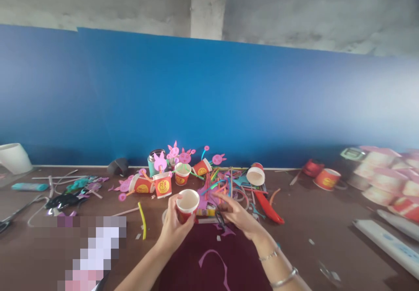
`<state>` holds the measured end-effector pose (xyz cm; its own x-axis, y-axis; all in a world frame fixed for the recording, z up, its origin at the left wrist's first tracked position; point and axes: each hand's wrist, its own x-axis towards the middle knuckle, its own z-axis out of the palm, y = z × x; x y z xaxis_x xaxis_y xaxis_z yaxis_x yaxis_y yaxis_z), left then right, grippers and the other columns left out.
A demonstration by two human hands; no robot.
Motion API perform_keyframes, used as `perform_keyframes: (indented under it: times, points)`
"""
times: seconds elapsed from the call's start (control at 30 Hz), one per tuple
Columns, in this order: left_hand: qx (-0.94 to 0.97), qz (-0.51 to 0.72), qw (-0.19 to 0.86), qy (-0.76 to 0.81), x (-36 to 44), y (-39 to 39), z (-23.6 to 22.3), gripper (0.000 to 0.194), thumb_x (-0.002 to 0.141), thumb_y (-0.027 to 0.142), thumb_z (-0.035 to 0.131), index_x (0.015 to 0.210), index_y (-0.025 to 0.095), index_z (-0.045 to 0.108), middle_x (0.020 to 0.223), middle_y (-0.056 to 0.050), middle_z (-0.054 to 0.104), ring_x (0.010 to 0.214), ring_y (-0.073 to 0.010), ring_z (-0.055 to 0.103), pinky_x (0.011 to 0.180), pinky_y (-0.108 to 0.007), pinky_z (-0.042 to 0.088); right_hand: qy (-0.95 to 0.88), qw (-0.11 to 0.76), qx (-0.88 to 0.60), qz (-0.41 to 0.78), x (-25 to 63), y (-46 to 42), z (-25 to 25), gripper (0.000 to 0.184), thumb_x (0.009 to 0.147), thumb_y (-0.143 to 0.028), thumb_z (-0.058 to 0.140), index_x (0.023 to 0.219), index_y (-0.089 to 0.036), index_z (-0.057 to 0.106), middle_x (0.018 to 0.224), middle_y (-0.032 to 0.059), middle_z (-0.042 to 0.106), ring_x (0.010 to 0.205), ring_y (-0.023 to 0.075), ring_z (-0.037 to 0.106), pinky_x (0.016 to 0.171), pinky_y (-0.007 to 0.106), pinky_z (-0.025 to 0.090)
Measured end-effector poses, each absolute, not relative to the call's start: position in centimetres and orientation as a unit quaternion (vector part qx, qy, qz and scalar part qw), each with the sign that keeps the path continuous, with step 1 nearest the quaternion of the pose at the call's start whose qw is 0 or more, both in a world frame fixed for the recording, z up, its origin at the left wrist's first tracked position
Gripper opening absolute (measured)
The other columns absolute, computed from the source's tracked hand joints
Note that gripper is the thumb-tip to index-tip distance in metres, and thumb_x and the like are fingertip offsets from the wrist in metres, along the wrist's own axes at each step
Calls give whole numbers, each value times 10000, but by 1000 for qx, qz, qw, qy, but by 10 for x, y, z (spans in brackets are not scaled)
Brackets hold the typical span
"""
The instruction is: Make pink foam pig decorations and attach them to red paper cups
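Note:
My left hand (176, 223) is wrapped round a red and white paper cup (187, 200), its open mouth tilted toward me. Close by on the right, my right hand (238, 214) has its fingers curled at the dark handles of a pair of scissors (221, 222); the blades blur into the clutter behind. Under both hands lies a dark maroon sheet (193, 260) with a curved pink-purple paper strip (218, 256). Just beyond are a heap of coloured straws and paper scraps (216, 190) and a small yellow item (206, 212).
Red cups with pink paper animal faces (160, 162) stand or lie behind my left hand. A red cup (255, 174) lies on its side behind the heap. Stacked cups (386, 173) fill the far right. A blue partition (209, 98) borders the table.

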<state>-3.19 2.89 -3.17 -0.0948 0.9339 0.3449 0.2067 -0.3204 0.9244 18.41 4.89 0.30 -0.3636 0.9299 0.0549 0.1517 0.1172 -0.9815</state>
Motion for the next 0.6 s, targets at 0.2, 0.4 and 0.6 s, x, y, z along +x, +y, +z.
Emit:
perform_keyframes:
  times: [0.2, 0.4, 0.6]
  points:
    - [623, 519, 282, 512, -40, 37, -26, 184, 740, 337, 598, 808, 207, 488, 716, 25, 577, 676, -165, 587, 649, -270, 473, -723, 379, -419, 397, 163, 39, 3, 357, 870, -375, 510, 1158, -200, 628, 1071, 61, 685, 968, 219, 632, 833, 325, 498]
    - [659, 524, 158, 515, -45, 41, -22, 199, 760, 330, 580, 638, 195, 500, 1057, -108, 584, 1039, -271, 558, 865, -387, 457, -821, 330, -401, 237, 155, 30, -1, 398, 883, -167, 446, 1249, -274, 557, 1208, 48, 639, 1100, 197, 599, 928, 310, 459]
    - [655, 536, 208, 490, -49, 41, -22, 135, 777, 299, 560, 713, 181, 579, 1054, -106, 621, 959, -234, 602, 818, -347, 487, -848, 300, -398, 181, 154, 27, 0, 489, 823, -75, 449, 1258, -276, 544, 1171, 45, 659, 1037, 183, 634, 893, 281, 480]
